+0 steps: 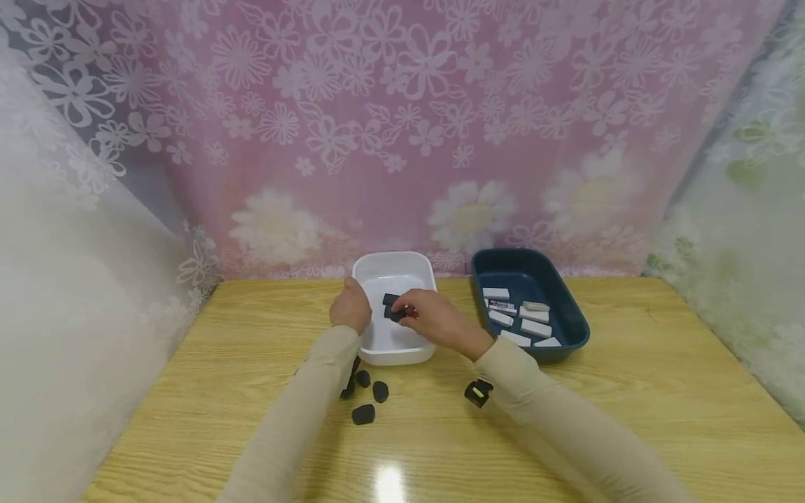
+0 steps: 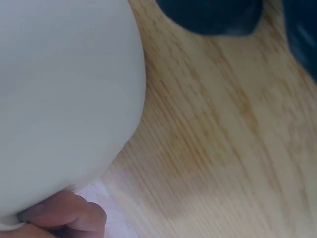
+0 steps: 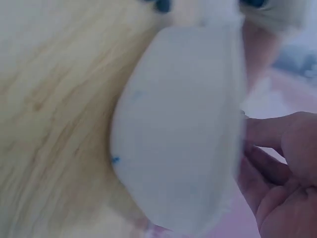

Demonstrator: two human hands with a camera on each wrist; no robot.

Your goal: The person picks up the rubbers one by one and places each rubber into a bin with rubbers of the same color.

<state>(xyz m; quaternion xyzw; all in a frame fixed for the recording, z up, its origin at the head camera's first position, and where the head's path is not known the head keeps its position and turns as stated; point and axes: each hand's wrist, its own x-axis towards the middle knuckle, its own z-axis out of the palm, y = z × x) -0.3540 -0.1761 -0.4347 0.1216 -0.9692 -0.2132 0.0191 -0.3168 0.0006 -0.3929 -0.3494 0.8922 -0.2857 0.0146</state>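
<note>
My left hand (image 1: 351, 307) holds the left rim of the white plastic basin (image 1: 393, 358); in the left wrist view its fingers (image 2: 79, 213) curl at the basin's edge. Over the basin, my right hand (image 1: 440, 321) pinches a small black block (image 1: 394, 314) between thumb and fingers. A second black block (image 1: 390, 299) lies just beyond it on the basin floor. Seen from the right wrist, the basin's outer wall (image 3: 173, 124) hides those fingertips and the block. Several rounded black pieces (image 1: 363, 414) lie on the wooden table in front of the basin, near my left forearm.
A dark blue basin (image 1: 569, 335) stands right of the white one, holding several white eraser-like blocks (image 1: 536, 328), one in a printed sleeve. A pink flowered cloth (image 1: 377, 175) hangs behind the table (image 1: 264, 349), with pale cloths at both sides.
</note>
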